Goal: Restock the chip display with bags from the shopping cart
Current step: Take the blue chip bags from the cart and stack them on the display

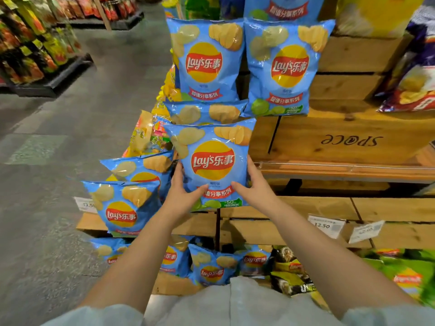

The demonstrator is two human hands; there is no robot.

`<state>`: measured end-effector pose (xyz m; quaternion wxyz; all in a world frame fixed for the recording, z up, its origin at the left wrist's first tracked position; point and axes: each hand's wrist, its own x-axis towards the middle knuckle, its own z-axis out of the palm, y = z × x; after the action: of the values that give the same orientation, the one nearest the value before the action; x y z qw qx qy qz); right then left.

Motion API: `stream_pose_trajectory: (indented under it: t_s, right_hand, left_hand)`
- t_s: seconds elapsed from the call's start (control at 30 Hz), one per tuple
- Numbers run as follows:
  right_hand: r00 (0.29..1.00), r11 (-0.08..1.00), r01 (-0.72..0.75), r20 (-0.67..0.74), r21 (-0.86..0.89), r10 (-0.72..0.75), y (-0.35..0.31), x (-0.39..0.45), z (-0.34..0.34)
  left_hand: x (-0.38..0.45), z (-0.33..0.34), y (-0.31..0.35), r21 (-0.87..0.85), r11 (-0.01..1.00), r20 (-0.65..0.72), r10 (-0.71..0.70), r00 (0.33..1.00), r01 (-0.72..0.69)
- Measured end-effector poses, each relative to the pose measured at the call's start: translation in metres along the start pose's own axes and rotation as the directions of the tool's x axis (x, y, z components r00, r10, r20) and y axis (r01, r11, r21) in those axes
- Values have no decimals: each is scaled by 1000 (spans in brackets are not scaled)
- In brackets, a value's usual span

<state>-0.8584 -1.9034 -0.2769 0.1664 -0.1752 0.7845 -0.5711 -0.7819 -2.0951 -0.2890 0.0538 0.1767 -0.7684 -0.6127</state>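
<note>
A light-blue Lay's chip bag [211, 158] stands upright at the middle tier of the wooden crate display [329, 142]. My left hand [186, 191] grips its lower left edge and my right hand [254, 187] grips its lower right edge, thumbs across the front. Two matching blue bags [204, 60] [282, 64] stand side by side on the tier above, with another bag [204, 111] just behind the held one. More blue bags [124, 208] lean at the left end of the display. No shopping cart is in view.
Lower shelves hold more blue bags [211, 267] and dark green and bright green bags [292, 274]. Price tags [326, 225] hang on the crate front. Purple bags [414, 67] sit at the right. A grey aisle floor [58, 149] runs left toward snack racks [30, 50].
</note>
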Motion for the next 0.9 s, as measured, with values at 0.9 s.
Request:
stream_pose_trajectory:
  t_s: [0.9]
  right_hand:
    - [835,841,-537,98,-72,541,37,18,43]
  left_hand:
    - [35,-2,-56,37,993,115,-118,986,115]
